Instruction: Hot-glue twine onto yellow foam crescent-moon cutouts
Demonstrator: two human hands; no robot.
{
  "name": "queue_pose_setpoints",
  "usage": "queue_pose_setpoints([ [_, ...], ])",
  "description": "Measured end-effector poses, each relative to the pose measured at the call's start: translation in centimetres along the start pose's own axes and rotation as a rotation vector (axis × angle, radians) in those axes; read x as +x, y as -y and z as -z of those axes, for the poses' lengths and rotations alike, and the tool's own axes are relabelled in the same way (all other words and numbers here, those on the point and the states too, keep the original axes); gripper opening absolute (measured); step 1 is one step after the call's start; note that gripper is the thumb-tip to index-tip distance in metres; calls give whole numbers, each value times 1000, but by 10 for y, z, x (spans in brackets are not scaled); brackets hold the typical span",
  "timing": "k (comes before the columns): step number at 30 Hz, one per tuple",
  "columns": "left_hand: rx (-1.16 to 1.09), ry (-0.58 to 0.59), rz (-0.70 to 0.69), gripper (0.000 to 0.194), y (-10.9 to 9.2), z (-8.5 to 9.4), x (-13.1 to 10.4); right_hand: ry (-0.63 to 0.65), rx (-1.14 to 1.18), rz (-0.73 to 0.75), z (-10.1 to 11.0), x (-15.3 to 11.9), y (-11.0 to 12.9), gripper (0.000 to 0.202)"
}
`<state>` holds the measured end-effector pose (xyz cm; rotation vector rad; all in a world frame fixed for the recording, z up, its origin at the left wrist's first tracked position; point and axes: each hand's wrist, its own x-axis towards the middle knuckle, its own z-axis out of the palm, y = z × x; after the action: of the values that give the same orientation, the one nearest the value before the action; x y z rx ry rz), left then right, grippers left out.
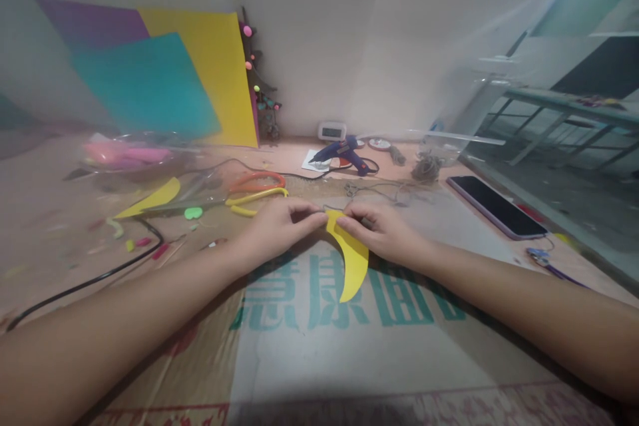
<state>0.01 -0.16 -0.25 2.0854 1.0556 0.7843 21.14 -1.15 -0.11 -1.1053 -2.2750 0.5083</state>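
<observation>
A curved yellow crescent cut-out (pixel 355 261), flat like foam or craft paper, hangs between my two hands over the printed cardboard. My left hand (pixel 282 226) pinches its upper left corner between thumb and fingers. On the other side, my right hand (pixel 382 226) closes on its upper right edge. A thin dark strand shows just above the top edge, between the fingertips; what it is I cannot make out. Scissors with orange and yellow handles (pixel 257 181) lie just beyond my left hand. A second yellow cut-out (pixel 150 198) rests farther left.
A blue glue gun (pixel 342 152) lies at the back, near a small white digital clock (pixel 332 131). Coloured sheets (pixel 144 80) lean on the wall. A phone (pixel 496 206) sits at right. A black cable (pixel 94 273) crosses the left side among scraps. Grey twine (pixel 426 165) lies behind.
</observation>
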Motion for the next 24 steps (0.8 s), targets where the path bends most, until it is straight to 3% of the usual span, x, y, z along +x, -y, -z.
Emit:
queue_pose_setpoints([
  [5, 42, 9, -23, 42, 2, 1, 0, 3, -2, -24, 1, 0, 2, 27],
  [8, 18, -49, 4, 47, 4, 0, 1, -51, -9, -57, 2, 0, 1, 29],
  [15, -49, -49, 110, 36, 0, -1, -1, -66, 48, -122, 5, 1, 1, 32],
  [24, -21, -20, 62, 37, 4, -1, 1, -45, 5, -116, 3, 2, -1, 33],
])
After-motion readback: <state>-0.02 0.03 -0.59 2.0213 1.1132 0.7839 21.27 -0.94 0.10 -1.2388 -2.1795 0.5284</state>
